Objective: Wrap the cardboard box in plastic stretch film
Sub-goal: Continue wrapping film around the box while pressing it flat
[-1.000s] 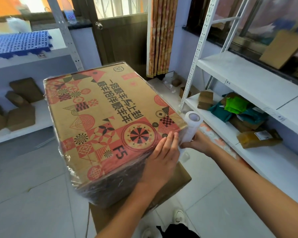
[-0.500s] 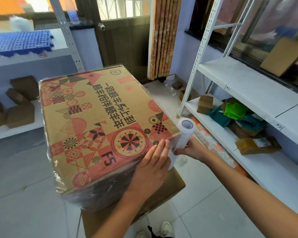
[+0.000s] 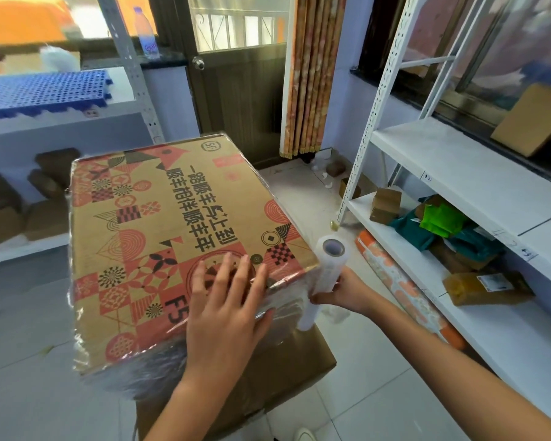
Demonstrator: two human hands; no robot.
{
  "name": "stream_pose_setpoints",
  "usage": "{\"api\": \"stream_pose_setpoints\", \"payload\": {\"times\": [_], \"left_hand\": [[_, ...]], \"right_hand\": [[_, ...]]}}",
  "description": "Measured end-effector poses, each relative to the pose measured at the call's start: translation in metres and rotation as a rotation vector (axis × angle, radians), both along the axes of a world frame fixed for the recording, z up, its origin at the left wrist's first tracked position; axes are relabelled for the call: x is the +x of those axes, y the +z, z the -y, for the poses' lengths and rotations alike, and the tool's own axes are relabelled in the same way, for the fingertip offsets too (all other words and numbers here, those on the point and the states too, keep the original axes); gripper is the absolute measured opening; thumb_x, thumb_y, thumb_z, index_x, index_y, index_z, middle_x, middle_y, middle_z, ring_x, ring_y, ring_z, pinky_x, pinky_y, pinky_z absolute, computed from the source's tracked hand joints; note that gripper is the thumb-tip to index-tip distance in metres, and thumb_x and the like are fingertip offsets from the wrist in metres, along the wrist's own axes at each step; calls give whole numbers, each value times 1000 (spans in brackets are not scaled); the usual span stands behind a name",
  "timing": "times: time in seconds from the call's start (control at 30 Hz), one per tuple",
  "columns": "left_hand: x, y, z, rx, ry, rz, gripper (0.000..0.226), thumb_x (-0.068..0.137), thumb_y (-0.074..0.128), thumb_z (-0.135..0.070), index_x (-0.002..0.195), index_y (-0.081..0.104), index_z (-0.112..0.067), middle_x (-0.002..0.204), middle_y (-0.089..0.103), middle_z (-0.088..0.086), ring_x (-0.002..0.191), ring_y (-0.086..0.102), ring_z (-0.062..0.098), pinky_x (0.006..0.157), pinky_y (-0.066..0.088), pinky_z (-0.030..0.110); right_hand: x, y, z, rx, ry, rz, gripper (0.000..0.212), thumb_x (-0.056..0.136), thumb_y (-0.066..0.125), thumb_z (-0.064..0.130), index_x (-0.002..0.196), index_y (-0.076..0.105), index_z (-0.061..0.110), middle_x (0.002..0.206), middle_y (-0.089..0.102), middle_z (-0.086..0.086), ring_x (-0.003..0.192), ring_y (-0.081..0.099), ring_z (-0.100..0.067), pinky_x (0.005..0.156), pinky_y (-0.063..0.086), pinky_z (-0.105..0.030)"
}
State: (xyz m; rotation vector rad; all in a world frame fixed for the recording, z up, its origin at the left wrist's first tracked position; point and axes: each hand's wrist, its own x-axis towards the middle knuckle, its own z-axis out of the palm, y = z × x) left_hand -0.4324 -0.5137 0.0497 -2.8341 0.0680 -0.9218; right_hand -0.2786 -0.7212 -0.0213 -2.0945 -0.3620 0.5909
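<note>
Tiles (image 3: pixel 379 415) underfoot, white shelving (image 3: pixel 458 173) alongside.

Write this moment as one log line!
left hand: flat on box | right hand: holds roll | film: over box corner

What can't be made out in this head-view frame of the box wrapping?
- Far and left sides of the cardboard box: turned away from the head camera.
- Right hand fingers: hidden behind the film roll.
- Box print under the left hand: covered by the flat palm.
- Plain box underneath: mostly hidden by the wrapped one.
- Shelf parcel label: too small to read.
</note>
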Motion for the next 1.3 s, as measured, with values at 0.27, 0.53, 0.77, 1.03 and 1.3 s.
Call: {"api": "stream_pose_setpoints", "payload": {"times": [0.27,0.53,0.77,1.03,1.3], "left_hand": [[2,-3,-15,4,-132,115,37,93,52,-41,120,66,-20,120,65,6,110,62,29,91,50,46],[-3,-2,-24,-22,-167,103,36,91,55,-41,118,67,-20,120,65,4,110,62,27,89,51,46],[-8,0,-31,-69,-217,134,31,86,61,-37,111,71,-22,118,66,1,109,63,24,91,52,43],[-6,7,-38,8,-303,101,29,92,54,-30,114,69,-18,118,66,5,107,64,29,88,53,48],[-5,6,-55,14,-354,155,31,87,55,-13,113,70,-19,120,64,0,110,61,31,84,54,50]], "right_hand": [[-5,-1,-1,72,38,8,53,68,84,23,102,51,46,101,59,22,95,60,-5,63,51,-9],[-9,-2,-3,62,87,-5,52,68,84,23,99,51,48,100,59,20,96,61,-9,66,52,-11],[-13,-6,-3,76,133,-16,48,69,84,21,98,55,46,100,62,18,98,62,-12,70,54,-16],[-16,-5,-3,87,128,1,49,69,84,19,100,55,42,99,62,17,96,62,-7,69,52,-11],[-20,-5,-12,99,100,17,47,68,85,23,100,56,42,99,64,17,96,63,-12,71,55,-18]]}}
